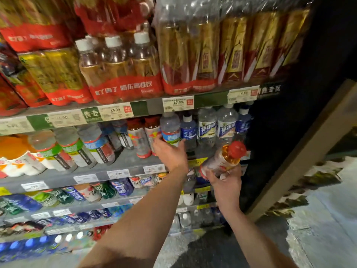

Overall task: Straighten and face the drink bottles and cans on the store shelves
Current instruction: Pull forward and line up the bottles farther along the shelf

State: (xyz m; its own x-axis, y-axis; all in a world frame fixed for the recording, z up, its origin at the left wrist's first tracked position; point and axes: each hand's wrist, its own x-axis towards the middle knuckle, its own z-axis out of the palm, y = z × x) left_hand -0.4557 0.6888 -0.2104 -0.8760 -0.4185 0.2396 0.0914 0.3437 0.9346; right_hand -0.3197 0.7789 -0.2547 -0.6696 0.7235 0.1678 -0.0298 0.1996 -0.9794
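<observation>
My left hand (170,153) reaches onto the second shelf (125,161) and grips the lower part of a clear bottle with a light blue label (171,130). To its left stand two red-capped bottles (139,138); to its right a dark blue bottle (189,131) and clear bottles with blue-white labels (207,126). My right hand (226,180) holds a red-capped bottle of orange drink (225,159) in front of the shelf edge, tilted with its cap up and to the right.
Shrink-wrapped multipacks of tea bottles (119,70) fill the top shelf. Lower shelves (77,196) hold rows of small bottles and cans. A dark end panel (289,132) closes the shelving on the right, with pale floor (318,219) beyond it.
</observation>
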